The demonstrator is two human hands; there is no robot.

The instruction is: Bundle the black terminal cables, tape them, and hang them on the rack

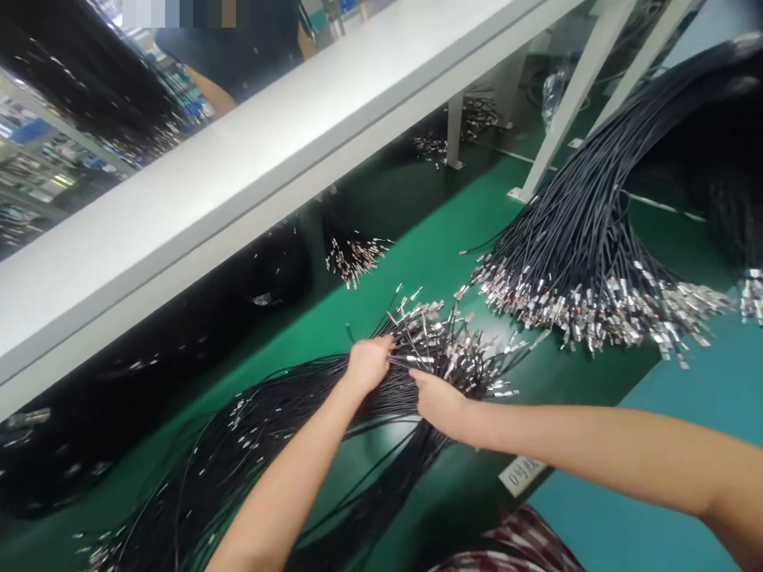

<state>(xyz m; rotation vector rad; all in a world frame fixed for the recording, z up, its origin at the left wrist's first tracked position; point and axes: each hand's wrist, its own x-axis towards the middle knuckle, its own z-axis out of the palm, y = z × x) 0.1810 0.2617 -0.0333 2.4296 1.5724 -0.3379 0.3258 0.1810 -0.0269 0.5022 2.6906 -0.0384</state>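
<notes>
A long bundle of black cables (pixel 298 397) with silvery metal ends runs over the green surface in the lower middle. My left hand (pixel 368 364) is closed around some cables near their metal ends. Just right of it, my right hand (pixel 439 400) has its fingers bent against the same bundle, close to the tips; what lies between those fingers is too small to name. The shiny connectors (pixel 470 349) fan out beyond both hands.
A thick bundle of black cables (pixel 602 206) hangs at the right. A white beam (pixel 256 151) crosses the upper left, with a person (pixel 238 56) behind it. Smaller connectors (pixel 356 258) lie below the beam. A paper label (pixel 521 475) is near my right forearm.
</notes>
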